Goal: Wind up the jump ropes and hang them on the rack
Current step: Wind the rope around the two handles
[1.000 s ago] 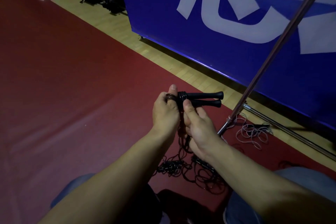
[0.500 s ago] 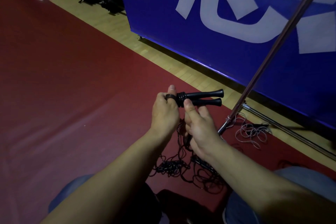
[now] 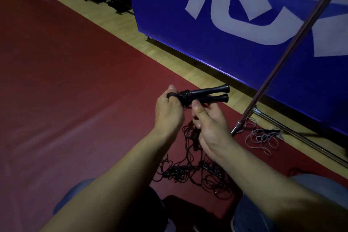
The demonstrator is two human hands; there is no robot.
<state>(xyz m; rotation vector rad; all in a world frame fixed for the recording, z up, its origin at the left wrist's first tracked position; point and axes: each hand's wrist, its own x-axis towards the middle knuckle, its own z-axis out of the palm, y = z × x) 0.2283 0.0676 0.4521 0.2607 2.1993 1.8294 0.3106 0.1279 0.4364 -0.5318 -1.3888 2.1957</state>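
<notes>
Jump rope handles [image 3: 207, 94] pinched by right fingers [image 3: 196, 108], left fingers [image 3: 170, 93] looping cord

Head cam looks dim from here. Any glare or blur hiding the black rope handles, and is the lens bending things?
Head view: dim overall, no glare on the black handles, which read sharp against the red mat; a faint sheen lies far left on the mat; the rack pole bows slightly with wide-angle distortion.

Red floor [image 3: 75, 100], apparently tangled ropes [image 3: 197, 173].
</notes>
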